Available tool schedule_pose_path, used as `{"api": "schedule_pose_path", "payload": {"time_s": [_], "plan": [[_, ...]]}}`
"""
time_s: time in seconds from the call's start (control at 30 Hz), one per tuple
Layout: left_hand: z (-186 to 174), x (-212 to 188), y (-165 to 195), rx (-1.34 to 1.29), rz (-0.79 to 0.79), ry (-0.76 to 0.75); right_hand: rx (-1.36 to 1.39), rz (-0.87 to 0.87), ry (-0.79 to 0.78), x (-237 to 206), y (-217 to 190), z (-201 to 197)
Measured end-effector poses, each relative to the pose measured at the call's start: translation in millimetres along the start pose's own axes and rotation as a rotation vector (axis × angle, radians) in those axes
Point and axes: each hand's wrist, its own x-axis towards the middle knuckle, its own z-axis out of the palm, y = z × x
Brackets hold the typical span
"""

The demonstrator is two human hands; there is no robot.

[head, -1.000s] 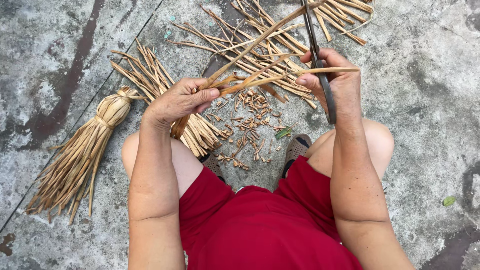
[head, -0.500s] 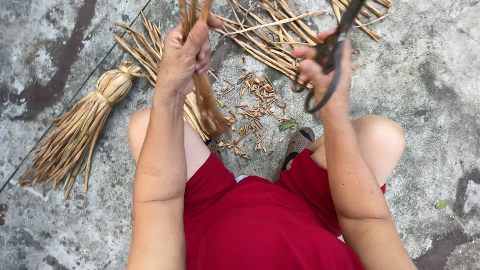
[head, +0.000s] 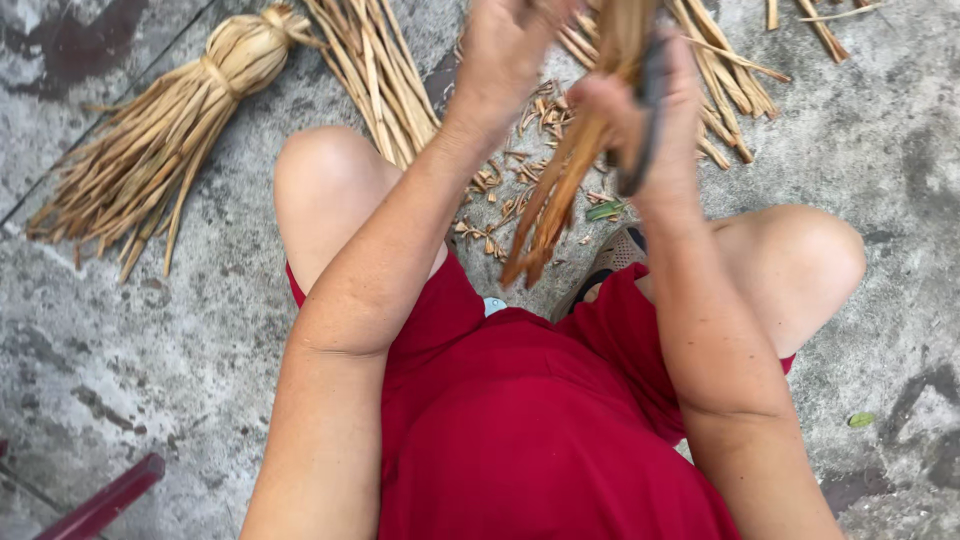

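A bunch of dried strips [head: 570, 170], flat and tan to orange-brown, hangs down from between the two raised hands, its loose lower ends fanning out just above the lap, over the gap between the knees. The upper part of the bunch runs up past the right hand [head: 640, 110] and out of the top edge of the view.

The right hand is closed around the bunch, fingers curled toward the body, and the same grip also takes in the dark handle of a pair of scissors [head: 645, 120], which lies along the palm on the outer side of the strips; its blades cannot be made out. The left hand [head: 505, 55] is just beside the right one, slightly higher and to its left, its fingers bent in toward the top of the bunch; its fingertips are cut off by the frame edge, so whether it grips the strips or only touches them cannot be told.

Below the hands, on the concrete floor [head: 880, 170], lies a scatter of short cut-off bits [head: 500, 205] and one small green scrap. Beyond the hands, further from the body, loose long strips [head: 375, 70] lie spread on the floor. Well off to the left of the left hand lies a tied sheaf [head: 160, 150] of the same material, bound near its rounded top and splayed at the other end. The person squats in red clothing [head: 520, 420], bare knees either side.
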Motion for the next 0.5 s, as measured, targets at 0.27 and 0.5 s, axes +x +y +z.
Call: {"api": "schedule_pose_path", "payload": {"time_s": [0.27, 0.5], "plan": [[57, -94, -12, -0.084, -0.518, -0.449, 0.344, -0.114, 0.176, 19, 4, -62], [-20, -7, -15, 0.314, -0.375, -0.029, 0.294, -0.203, 0.198, 19, -2, -72]]}}
